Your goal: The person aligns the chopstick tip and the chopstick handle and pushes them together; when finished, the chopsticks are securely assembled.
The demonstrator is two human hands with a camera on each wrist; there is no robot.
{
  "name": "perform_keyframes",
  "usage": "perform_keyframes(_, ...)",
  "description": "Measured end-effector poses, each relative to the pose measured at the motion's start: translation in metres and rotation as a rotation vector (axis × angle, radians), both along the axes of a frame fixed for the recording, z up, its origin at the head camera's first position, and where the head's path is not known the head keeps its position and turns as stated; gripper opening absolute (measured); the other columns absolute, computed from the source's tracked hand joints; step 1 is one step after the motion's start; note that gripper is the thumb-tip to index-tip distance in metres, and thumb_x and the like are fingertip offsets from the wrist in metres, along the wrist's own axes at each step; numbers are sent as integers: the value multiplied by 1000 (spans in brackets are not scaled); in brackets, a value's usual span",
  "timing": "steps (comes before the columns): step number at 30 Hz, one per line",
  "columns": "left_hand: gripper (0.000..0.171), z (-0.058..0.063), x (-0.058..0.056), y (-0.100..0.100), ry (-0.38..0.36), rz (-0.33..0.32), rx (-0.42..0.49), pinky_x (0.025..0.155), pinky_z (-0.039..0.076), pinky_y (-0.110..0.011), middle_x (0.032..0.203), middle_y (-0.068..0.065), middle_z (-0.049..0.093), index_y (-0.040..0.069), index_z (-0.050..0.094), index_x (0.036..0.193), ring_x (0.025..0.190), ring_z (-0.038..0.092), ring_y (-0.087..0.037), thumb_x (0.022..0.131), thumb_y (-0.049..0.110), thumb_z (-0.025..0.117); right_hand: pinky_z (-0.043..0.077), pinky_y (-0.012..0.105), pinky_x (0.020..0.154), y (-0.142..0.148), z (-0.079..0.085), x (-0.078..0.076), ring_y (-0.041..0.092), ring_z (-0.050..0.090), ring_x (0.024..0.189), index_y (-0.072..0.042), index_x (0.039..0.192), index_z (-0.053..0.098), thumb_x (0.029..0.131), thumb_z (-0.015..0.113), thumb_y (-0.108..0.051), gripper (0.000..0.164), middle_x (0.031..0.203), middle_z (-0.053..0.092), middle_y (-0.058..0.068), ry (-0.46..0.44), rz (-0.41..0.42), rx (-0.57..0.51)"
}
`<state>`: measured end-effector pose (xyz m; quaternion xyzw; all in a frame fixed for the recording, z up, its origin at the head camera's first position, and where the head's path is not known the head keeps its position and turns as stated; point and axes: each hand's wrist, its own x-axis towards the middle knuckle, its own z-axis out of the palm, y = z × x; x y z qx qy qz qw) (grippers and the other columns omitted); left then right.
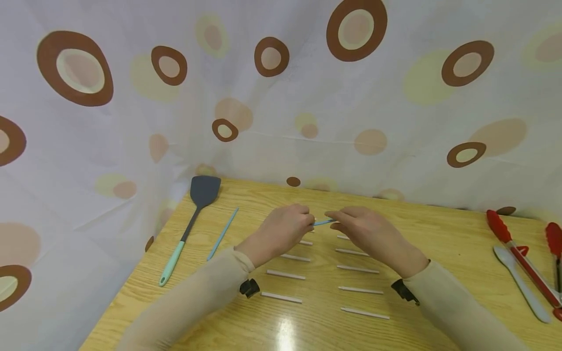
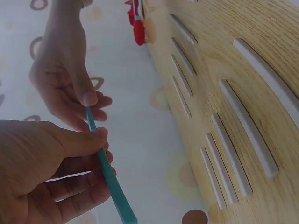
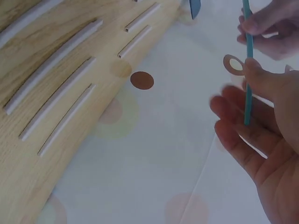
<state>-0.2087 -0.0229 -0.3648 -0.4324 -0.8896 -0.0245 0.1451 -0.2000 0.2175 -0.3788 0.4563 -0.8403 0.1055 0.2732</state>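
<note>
A slim blue stick (image 1: 323,223) is held level between both hands, above the far part of the table. My left hand (image 1: 285,226) pinches it between thumb and fingers; in the left wrist view its teal-blue length (image 2: 114,186) runs past that hand's fingers. On the other side my right hand (image 1: 369,231) pinches the stick with thumb and fingers, and the right wrist view shows its end (image 3: 248,114) lying over the fingers. Beneath the hands, short white sticks lie in two columns, a left one (image 1: 281,297) and a right one (image 1: 365,313). The hands hide some far ones.
A second blue stick (image 1: 223,234) lies on the wooden table left of my left hand. Beyond it is a spatula (image 1: 205,190) with a mint handle. Red tongs (image 1: 498,226), a pale flat utensil (image 1: 520,282) and another red-tipped tool (image 1: 554,239) lie at the right. A patterned curtain (image 1: 307,97) hangs behind.
</note>
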Motion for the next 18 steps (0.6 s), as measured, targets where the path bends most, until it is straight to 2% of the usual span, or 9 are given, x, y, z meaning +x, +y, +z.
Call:
perform_keyframes(2, 11, -1, 0, -6, -55, 42, 8, 65, 51, -18, 88, 3, 63, 13, 75, 97, 77, 62, -8, 96, 21, 68, 56, 34, 73, 1, 1, -3, 25, 67, 90, 0, 122, 64, 80, 82, -8, 47, 108, 65, 11, 12, -9, -29)
perform_keyframes(5, 9, -4, -3, -16, -139, 104, 45, 66, 51, -20, 87, 2, 63, 11, 74, 96, 76, 62, -9, 96, 18, 68, 56, 39, 77, 4, 3, -8, 29, 65, 97, 2, 126, 61, 79, 83, -10, 53, 115, 62, 15, 22, -31, -61)
perform_keyframes(9, 8, -8, -6, -31, -231, 156, 111, 64, 50, -22, 84, 0, 63, 8, 73, 91, 73, 60, -11, 95, 14, 69, 56, 41, 74, 9, 2, -15, 30, 64, 95, 2, 123, 61, 74, 86, -8, 56, 113, 61, 16, 17, -51, -67)
perform_keyframes(11, 10, -10, -8, -39, -264, 186, 143, 61, 48, -24, 78, 0, 61, 8, 71, 86, 68, 56, -11, 94, 13, 70, 56, 41, 73, 12, 0, -19, 30, 64, 94, 2, 121, 63, 74, 86, -8, 53, 112, 62, 16, 2, -74, -54)
perform_keyframes(13, 14, -13, -10, -46, -299, 223, 177, 58, 45, -25, 72, 2, 57, 8, 69, 80, 63, 52, -11, 93, 13, 71, 56, 42, 74, 15, -4, -24, 30, 64, 94, 2, 119, 64, 76, 86, -10, 49, 110, 63, 15, -36, -109, -30)
perform_keyframes(18, 18, -24, -14, -62, -404, 308, 246, 51, 43, -25, 63, 3, 54, 5, 67, 75, 53, 48, -10, 92, 10, 72, 55, 43, 76, 24, -16, -36, 30, 65, 94, 0, 115, 67, 81, 83, -11, 39, 108, 65, 14, -208, -209, 38)
